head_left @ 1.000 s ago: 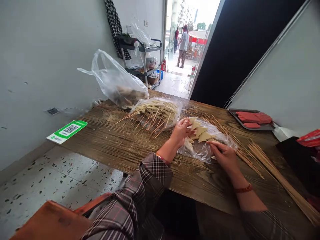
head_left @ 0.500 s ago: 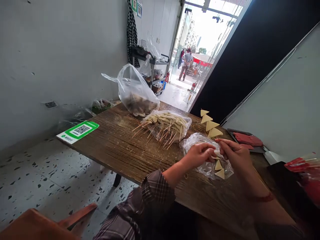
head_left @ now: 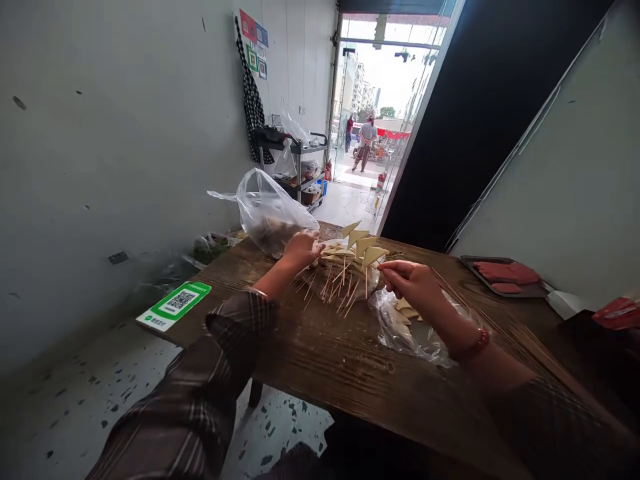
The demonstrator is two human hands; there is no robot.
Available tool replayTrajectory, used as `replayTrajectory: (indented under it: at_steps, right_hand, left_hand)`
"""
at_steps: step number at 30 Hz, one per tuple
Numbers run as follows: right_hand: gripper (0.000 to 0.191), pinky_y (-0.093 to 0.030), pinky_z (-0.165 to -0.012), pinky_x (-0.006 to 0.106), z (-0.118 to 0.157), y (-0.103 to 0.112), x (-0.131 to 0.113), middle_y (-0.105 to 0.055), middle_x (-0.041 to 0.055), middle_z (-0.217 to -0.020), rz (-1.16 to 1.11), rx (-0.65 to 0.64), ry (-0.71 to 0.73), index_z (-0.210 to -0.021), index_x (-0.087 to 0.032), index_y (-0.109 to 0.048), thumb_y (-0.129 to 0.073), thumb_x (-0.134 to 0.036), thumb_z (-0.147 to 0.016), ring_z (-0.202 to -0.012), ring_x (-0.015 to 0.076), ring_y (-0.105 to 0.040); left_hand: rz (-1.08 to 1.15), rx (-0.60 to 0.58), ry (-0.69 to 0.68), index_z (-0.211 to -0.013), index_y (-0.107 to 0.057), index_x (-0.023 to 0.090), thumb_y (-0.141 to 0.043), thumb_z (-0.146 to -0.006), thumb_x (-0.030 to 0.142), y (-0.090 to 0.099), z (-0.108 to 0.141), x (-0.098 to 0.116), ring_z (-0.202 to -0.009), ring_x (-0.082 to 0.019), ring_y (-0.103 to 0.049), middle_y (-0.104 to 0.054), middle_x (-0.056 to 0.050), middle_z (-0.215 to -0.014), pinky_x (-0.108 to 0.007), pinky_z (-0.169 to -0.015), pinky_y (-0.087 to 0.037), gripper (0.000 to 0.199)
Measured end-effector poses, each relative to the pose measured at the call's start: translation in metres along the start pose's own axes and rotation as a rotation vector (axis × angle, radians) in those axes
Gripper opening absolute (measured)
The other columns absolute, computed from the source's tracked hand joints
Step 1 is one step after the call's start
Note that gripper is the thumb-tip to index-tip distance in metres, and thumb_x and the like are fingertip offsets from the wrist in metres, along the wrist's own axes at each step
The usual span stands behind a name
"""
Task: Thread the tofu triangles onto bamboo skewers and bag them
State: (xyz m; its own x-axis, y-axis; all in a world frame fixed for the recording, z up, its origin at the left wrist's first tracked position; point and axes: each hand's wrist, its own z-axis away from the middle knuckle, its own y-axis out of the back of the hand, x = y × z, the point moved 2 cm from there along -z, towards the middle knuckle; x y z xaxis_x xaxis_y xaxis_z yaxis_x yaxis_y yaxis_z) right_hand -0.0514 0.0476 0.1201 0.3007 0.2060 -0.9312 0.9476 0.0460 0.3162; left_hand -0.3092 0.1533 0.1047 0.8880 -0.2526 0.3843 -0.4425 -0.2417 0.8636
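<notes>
My right hand (head_left: pixel 407 281) pinches the lower end of a skewer (head_left: pixel 364 245) threaded with several pale yellow triangular slices, held upright over the pile. My left hand (head_left: pixel 303 248) is at the left edge of the pile of skewered strips (head_left: pixel 340 263), beside the clear plastic bag (head_left: pixel 273 210) with brownish pieces inside. Its fingertips are partly lost against the pile, so its grip is unclear. Many thin sticks point from the pile toward me. Right of the pile, an open plastic bag (head_left: pixel 400 323) holds loose yellow slices (head_left: pixel 407 309).
A green QR card (head_left: pixel 177 303) lies at the wooden table's left corner. At the right are bare sticks (head_left: pixel 537 347), a dark tray (head_left: pixel 467 265) with reddish pieces (head_left: pixel 507 272) and a red package (head_left: pixel 617 313). A cart (head_left: pixel 299 160) and a distant person (head_left: pixel 367 137) are beyond.
My left hand has moved away from my right hand to the pile's left edge. My right hand has carried the loaded skewer left, over the pile. The view has shifted.
</notes>
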Motion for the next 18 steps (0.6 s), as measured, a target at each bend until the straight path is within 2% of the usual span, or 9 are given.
replayTrajectory:
  at_steps: [2, 4, 8, 12, 15, 18]
  right_hand:
    - [0.043, -0.035, -0.043, 0.023, -0.004, -0.007, 0.001, -0.060, -0.0008, -0.053, 0.038, -0.001, 0.000, -0.090, -0.012, -0.073, -0.068, -0.050, -0.072, -0.041, 0.0070, -0.042]
    - [0.042, -0.034, -0.043, 0.022, -0.006, -0.011, 0.002, -0.059, -0.0012, -0.052, 0.032, -0.016, -0.014, -0.089, -0.011, -0.074, -0.067, -0.048, -0.071, -0.042, 0.0068, -0.042]
    - [0.042, -0.033, -0.042, 0.022, -0.008, -0.013, 0.004, -0.057, -0.0022, -0.051, -0.042, -0.057, -0.072, -0.089, -0.011, -0.073, -0.069, -0.048, -0.069, -0.043, 0.0066, -0.041]
    - [0.045, -0.029, -0.040, 0.020, -0.007, -0.016, 0.008, -0.056, -0.0025, -0.050, -0.122, -0.109, -0.135, -0.086, -0.011, -0.072, -0.072, -0.051, -0.067, -0.042, 0.0054, -0.039]
    - [0.044, -0.026, -0.039, 0.020, -0.007, -0.022, 0.013, -0.055, -0.0030, -0.049, -0.163, -0.171, -0.170, -0.085, -0.012, -0.072, -0.071, -0.052, -0.067, -0.041, 0.0046, -0.038]
    - [0.040, -0.024, -0.039, 0.019, -0.008, -0.030, 0.015, -0.055, -0.0036, -0.047, -0.180, -0.222, -0.204, -0.085, -0.013, -0.073, -0.071, -0.049, -0.067, -0.039, 0.0044, -0.038]
  left_hand:
    - [-0.143, -0.070, 0.037, -0.121, -0.063, 0.012, -0.065, -0.082, 0.036, -0.010, -0.008, -0.011, -0.116, -0.033, -0.058, -0.063, -0.020, -0.123, -0.040, -0.099, -0.043, 0.046]
    - [-0.175, -0.101, 0.081, -0.117, -0.064, 0.015, -0.068, -0.079, 0.037, -0.018, -0.012, -0.017, -0.116, -0.034, -0.057, -0.062, -0.020, -0.124, -0.040, -0.098, -0.043, 0.045]
    - [-0.167, -0.123, 0.155, -0.098, -0.068, 0.020, -0.067, -0.075, 0.027, -0.030, -0.019, -0.025, -0.104, -0.028, -0.062, -0.070, -0.013, -0.106, -0.037, -0.092, -0.044, 0.024]
    - [-0.122, -0.076, 0.182, -0.084, -0.067, 0.021, -0.059, -0.080, 0.025, -0.033, -0.027, -0.034, -0.094, -0.024, -0.063, -0.070, -0.009, -0.090, -0.032, -0.083, -0.043, 0.009]
    - [-0.056, -0.007, 0.174, -0.081, -0.066, 0.020, -0.051, -0.086, 0.027, -0.028, -0.034, -0.039, -0.086, -0.022, -0.061, -0.068, -0.010, -0.084, -0.030, -0.075, -0.042, 0.018]
    - [0.018, 0.060, 0.143, -0.078, -0.065, 0.018, -0.051, -0.086, 0.028, -0.020, -0.038, -0.039, -0.079, -0.021, -0.058, -0.065, -0.009, -0.077, -0.030, -0.073, -0.039, 0.019]
